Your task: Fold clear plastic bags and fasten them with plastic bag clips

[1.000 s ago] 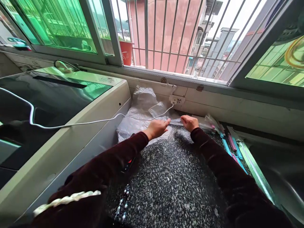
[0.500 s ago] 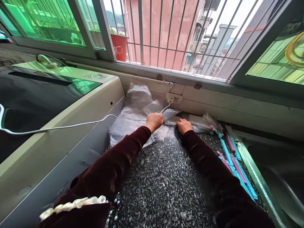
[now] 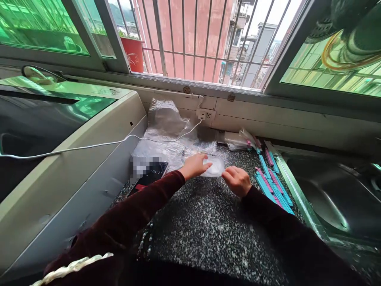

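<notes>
A clear plastic bag (image 3: 215, 167) lies between my two hands above the speckled dark countertop (image 3: 205, 222). My right hand (image 3: 238, 180) pinches its right edge between thumb and curled fingers. At the bag's left side is my left hand (image 3: 195, 166), thumb and fingers apart and touching the plastic. More clear plastic bags (image 3: 166, 119) are spread in a loose, crinkled heap behind and left of my left hand. A phone (image 3: 151, 174) with a lit clock display lies by my left sleeve, partly pixelated.
A large pale appliance (image 3: 131, 115) borders the left side, a white cable (image 3: 125, 140) running across it to a wall socket (image 3: 205, 115). Blue and pink plastic strips (image 3: 274, 186) lie on the right, beside a metal sink (image 3: 327, 198). Packaged bags (image 3: 238, 141) rest against the wall.
Both hands have come back from the wall towards me, with a clear bag now between them. The left hand's fingers have spread. The phone has come into view and the camera has shifted right.
</notes>
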A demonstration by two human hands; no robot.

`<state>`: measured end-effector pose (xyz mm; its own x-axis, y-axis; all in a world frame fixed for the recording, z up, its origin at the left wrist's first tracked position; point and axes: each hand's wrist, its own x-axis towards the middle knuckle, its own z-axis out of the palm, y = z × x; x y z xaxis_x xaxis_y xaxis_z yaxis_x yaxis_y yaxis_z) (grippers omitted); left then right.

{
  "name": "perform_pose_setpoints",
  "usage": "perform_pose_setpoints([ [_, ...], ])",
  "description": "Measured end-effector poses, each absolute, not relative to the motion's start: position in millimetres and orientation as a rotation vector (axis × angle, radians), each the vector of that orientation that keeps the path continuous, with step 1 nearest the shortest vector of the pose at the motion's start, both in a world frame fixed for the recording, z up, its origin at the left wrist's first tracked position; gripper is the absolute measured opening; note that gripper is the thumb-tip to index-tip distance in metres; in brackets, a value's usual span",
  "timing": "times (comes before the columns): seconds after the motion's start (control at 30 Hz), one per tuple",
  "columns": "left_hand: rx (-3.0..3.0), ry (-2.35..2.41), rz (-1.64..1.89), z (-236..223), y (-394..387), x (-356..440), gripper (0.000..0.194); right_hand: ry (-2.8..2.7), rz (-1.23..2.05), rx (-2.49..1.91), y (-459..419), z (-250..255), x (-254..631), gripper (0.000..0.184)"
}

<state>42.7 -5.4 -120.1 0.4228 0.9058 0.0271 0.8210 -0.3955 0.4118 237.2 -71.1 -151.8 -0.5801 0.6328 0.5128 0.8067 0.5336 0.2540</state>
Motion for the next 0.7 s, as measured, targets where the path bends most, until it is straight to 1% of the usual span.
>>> perform_pose_setpoints([
  [0.07, 2.278, 1.375, 0.338, -125, -19, 44, 0.041, -2.377, -0.751, -1.106, -89, -149, 241, 0.029],
  [0.17, 2.219, 1.251, 0.259, -128, -39, 44, 0.031, -2.309, -0.779, -1.122, -109, -147, 243, 0.027],
  [0.2, 2.251, 1.262, 0.276, -127, -46, 43, 0.03, -2.28, -0.77, -1.143, -113, -146, 243, 0.026],
  [0.33, 2.573, 1.386, 0.382, -119, -68, 37, 0.04, -2.207, -0.684, -1.13, -125, -144, 238, 0.02],
  [0.4, 2.702, 1.397, 0.387, -113, -74, 32, 0.04, -2.19, -0.636, -1.08, -130, -142, 233, 0.02],
  [0.5, 2.752, 1.389, 0.462, -106, -79, 22, 0.038, -2.147, -0.516, -1.015, -138, -140, 226, 0.022],
  [0.6, 2.779, 1.31, 0.66, -100, -81, 10, 0.037, -2.017, -0.302, -0.947, -143, -135, 223, 0.02],
  [0.7, 2.907, 1.214, 0.792, -95, -85, 1, 0.034, -1.769, -0.063, -1.004, -145, -127, 224, 0.02],
])
